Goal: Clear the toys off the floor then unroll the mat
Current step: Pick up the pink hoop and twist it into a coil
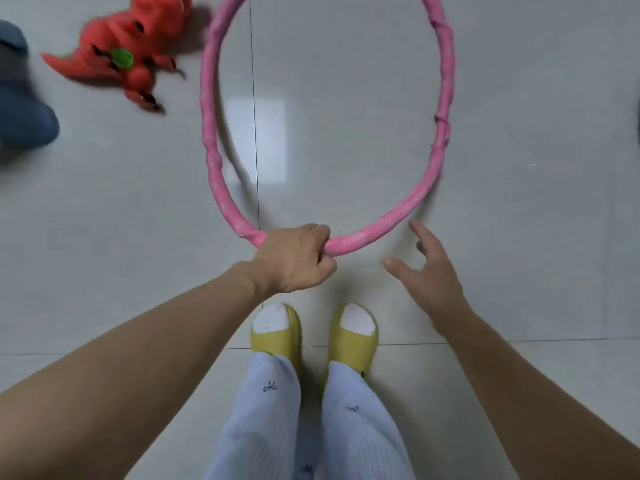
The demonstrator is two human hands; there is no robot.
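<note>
A big pink hoop [445,98] lies over the pale tiled floor ahead of my feet. My left hand [294,258] grips its near rim, fingers curled round the padded tube. My right hand [427,275] hovers just right of that rim with fingers spread, holding nothing and apart from the hoop. A red plush toy [128,53] with a green spot lies on the floor at the upper left, outside the hoop. No mat is in view.
A blue-grey soft object [24,116] sits at the left edge. My feet in yellow slippers [277,330] stand just behind the hoop. Bare glossy floor tiles [536,202] stretch to the right and inside the hoop.
</note>
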